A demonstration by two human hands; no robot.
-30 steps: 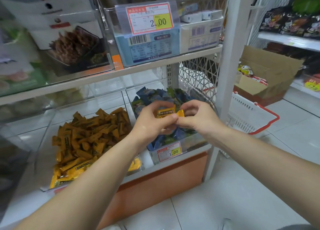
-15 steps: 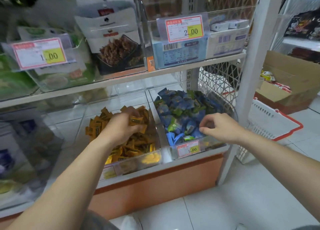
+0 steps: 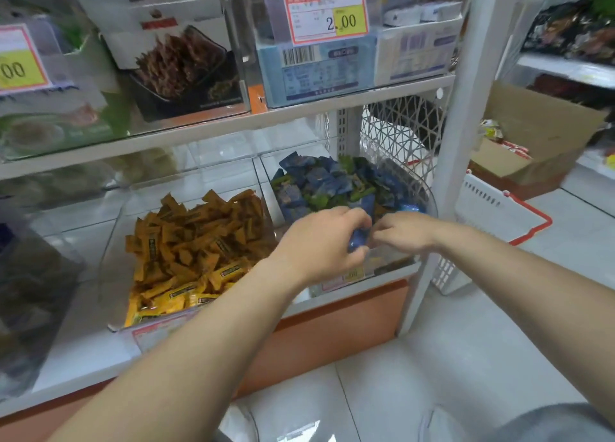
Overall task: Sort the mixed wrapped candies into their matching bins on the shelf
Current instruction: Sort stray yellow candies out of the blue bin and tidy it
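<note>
The likeliest slip is at our fingertips: the blue candy [image 3: 358, 241] sits between both hands. If one hand lets go too soon, we judge it could fall forward over the low front of the bin, onto the shelf edge or the floor. A second risk is mixing. The heap under our hands holds both blue and green wrappers, so a quick grab could lift the wrong piece or drag neighbours out with it.

Our left hand [image 3: 319, 245] is narrow, its fingers curled round the blue candy and gripping it. Our right hand [image 3: 404, 233] comes in from the right with bent fingers whose tips meet the same wrapper. The blur keeps us from telling whether it pinches the candy or only touches it.

Both hands hover over the near part of the right bin [image 3: 430, 205], just above its blue and green candies [image 3: 326, 182]. Just beside it on the left stands the left bin [image 3: 114, 241], heaped with orange candies [image 3: 199, 241]. Both bins rest on the low white shelf [image 3: 83, 351]. Far to the right, on the floor, are a white basket [image 3: 492, 208] and a cardboard box [image 3: 539, 132].
</note>
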